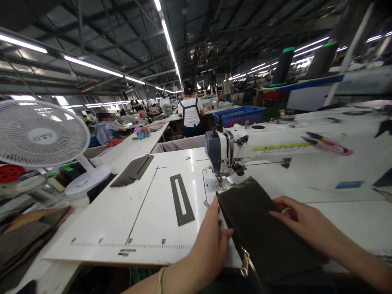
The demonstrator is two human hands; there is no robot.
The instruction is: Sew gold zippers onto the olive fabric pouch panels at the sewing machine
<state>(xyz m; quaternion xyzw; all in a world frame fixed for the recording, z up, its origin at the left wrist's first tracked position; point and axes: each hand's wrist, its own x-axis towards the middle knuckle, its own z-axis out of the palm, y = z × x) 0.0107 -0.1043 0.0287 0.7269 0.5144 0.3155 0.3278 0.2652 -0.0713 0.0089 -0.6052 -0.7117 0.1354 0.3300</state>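
A dark piece of fabric (260, 220) with a zipper (246, 261) on its left side lies from the sewing machine's needle area down over the table's front edge. My left hand (211, 241) holds its left edge near the upper corner, fingers pointing toward the needle. On the right, my right hand (295, 218) pinches the fabric's right edge between thumb and bent fingers. The sewing machine's head (222, 155) stands just behind the fabric's top corner. Left of my left hand, a flat dark piece with a long slot (181, 200) lies on the white table.
Stacked dark pieces (133, 170) lie at the table's back left, beside a white fan (43, 134). Pink-handled scissors (332, 145) rest on the machine's arm. Behind are a blue basket (240, 116) and a seated person (191, 112). Folded fabric (27, 241) lies at the far left.
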